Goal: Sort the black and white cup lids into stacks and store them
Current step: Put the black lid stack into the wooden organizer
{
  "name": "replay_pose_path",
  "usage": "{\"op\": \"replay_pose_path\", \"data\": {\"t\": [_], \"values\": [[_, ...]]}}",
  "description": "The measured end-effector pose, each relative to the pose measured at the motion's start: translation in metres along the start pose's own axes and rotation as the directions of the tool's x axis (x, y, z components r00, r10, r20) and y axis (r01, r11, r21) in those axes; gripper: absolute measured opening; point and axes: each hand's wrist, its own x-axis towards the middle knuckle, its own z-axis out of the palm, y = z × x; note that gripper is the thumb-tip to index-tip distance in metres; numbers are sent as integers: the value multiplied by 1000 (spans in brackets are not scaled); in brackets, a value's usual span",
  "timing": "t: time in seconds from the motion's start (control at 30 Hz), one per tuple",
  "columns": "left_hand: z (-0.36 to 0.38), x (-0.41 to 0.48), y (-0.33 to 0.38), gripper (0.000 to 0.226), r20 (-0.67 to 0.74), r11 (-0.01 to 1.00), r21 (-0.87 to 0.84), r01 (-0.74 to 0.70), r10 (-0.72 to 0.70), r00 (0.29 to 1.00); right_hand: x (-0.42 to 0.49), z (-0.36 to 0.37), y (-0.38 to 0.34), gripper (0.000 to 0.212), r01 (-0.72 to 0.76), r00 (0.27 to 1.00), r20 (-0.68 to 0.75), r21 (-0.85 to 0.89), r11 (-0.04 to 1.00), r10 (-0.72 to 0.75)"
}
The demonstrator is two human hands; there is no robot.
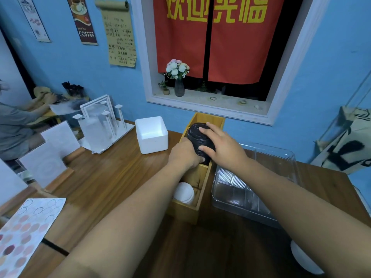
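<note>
Centre of the frame: two bare hands grasp a stack of black lids (197, 135) turned on its side, over the far part of a long wooden box (184, 212) on a brown table (112, 173). The left hand (184, 155) curls around the stack's near end; the right hand (220, 144) wraps over its top, thumb pressed to the side. In the box's nearest compartment, lower centre, sits a stack of white lids (183, 192). A clear plastic tray (236, 193) lies just right of the box; a white square container (152, 141) stands to its left
</note>
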Motion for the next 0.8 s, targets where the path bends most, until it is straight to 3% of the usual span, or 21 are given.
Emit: {"op": "replay_pose_path", "data": {"t": [0.27,0.37,0.43,0.63,0.7,0.8], "values": [[-33,-53,-7,78,15,997,-53,-60,61,998,-15,-16,-12,78,-51,998,-26,115,992,55],[-36,-103,-18,81,28,991,-34,-127,128,991,-51,-30,-21,70,-106,986,-106,214,971,131],[-28,-136,-16,71,79,982,-35,-183,186,979,-94,-35,-28,59,-157,973,-128,243,957,192],[56,-191,9,49,177,865,-67,-498,501,847,-244,-19,-27,35,-274,917,-227,235,933,327],[93,-198,19,42,268,836,-90,-541,544,795,-282,-19,-22,30,-314,889,-290,176,933,354],[146,-205,36,54,323,823,-128,-554,563,761,-322,-29,-5,30,-343,851,-413,27,939,323]]}}
